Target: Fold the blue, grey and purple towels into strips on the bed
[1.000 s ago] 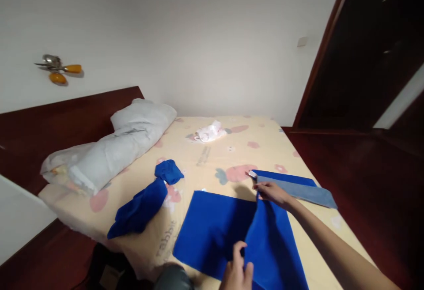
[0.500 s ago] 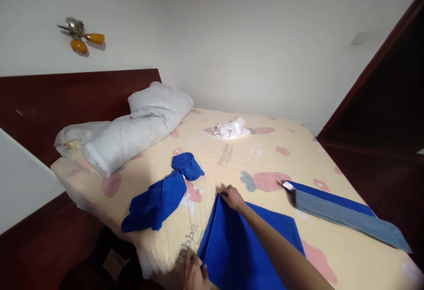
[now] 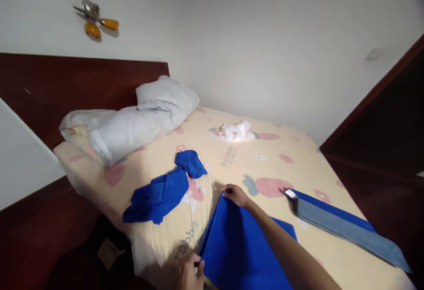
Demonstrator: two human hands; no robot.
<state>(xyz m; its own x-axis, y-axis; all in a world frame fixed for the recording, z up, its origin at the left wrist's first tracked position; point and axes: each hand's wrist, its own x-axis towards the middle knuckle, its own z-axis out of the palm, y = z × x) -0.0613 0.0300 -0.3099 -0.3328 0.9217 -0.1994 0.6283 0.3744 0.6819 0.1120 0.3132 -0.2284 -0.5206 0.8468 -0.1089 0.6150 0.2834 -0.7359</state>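
Note:
A folded blue cloth (image 3: 238, 241) lies at the near edge of the bed, its layers parted along the left side. My right hand (image 3: 236, 195) pinches its far left corner, lifted slightly off the sheet. Lower down, my left hand (image 3: 192, 272) grips the near left corner between thumb and fingers; part of this hand is cut off by the bottom of the view. My right forearm crosses over the cloth and hides some of it. To the left lie a crumpled blue cloth (image 3: 157, 197) and a smaller blue bundle (image 3: 191, 163).
A long grey-and-blue folded strip (image 3: 344, 226) rests at the right of the patterned bed sheet (image 3: 225, 171). Farther back is a white plastic bag (image 3: 236, 131). A rolled grey quilt (image 3: 139, 126) leans along the dark headboard (image 3: 82, 78). A wall lamp (image 3: 96, 20) hangs above.
My left hand has closed on the near corner of the blue cloth. My right hand keeps its hold and the cloth's right part has drawn in leftward. The view has shifted slightly.

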